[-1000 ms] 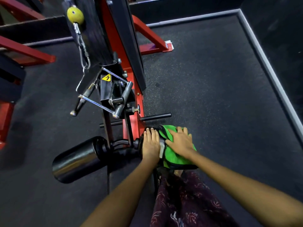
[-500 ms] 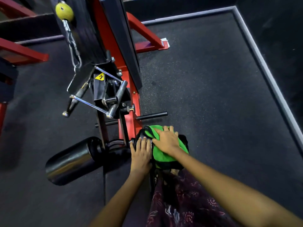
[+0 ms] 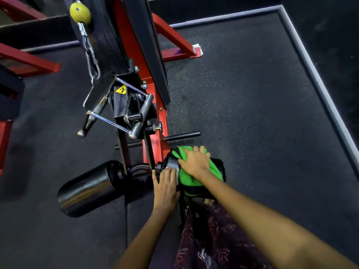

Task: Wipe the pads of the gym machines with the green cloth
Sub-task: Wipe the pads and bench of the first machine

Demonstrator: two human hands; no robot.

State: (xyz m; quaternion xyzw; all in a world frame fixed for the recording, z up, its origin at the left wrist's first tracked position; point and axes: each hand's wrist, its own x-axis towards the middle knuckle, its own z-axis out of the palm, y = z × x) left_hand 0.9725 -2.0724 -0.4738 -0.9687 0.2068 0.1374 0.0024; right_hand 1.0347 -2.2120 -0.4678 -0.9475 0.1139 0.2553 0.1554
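The green cloth (image 3: pixel 191 176) is pressed onto the right roller pad (image 3: pixel 220 167) by the flat, open right hand (image 3: pixel 196 162); the pad's inner end is steadied by the left hand (image 3: pixel 166 186), fingers straight. The cloth may bunch and slide off if the roller spins.

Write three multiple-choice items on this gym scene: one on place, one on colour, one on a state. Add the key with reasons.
1. Where does the green cloth lie?
A. on the floor
B. over the right roller pad
C. on the yellow ball

2. What colour is the machine frame?
A. red
B. blue
C. white

3. What is the right hand doing?
A. hanging idle
B. gripping the chrome handle
C. pressing on the cloth

Key: B, the cloth drapes the pad right of the frame; A, its beams are red; C, its spread fingers lie on the cloth, while the left hand rests beside it.
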